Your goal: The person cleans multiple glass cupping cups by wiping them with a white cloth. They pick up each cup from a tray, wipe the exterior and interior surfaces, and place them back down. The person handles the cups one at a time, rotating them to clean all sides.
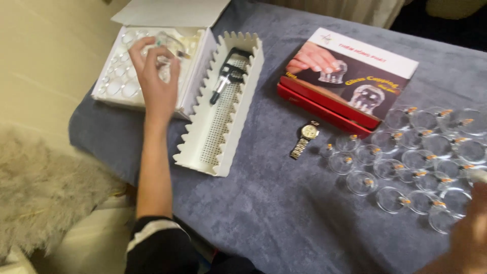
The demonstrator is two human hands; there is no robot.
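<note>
Grey-blue cloth (284, 213) spread over the table, filling most of the frame. Upper left: white box (114, 94) with round moulded wells, lid flap open behind. Beside it, toward centre: long white notched tray (231, 137), perforated floor, black-handled pump tool (227, 76) lying in its upper end. Upper centre-right: red flat box (324, 109) with picture lid. Right side: cluster of clear glass cups (406, 162) standing on the cloth, small orange-tipped valves on top. Centre, between notched tray and cups: gold-toned wristwatch (304, 139), lying flat. Left hand (154, 76) raised over the white box, forearm running down to a dark striped sleeve at lower left; fingers (139, 50) curled narrow, pinched around a clear cup (170, 45) held just above the wells, cup at the fingertips, toward the box's upper right. Right hand (469, 238) at lower right edge, blurred, mostly cut off, just beside the nearest cups; finger spread cannot be told.
</note>
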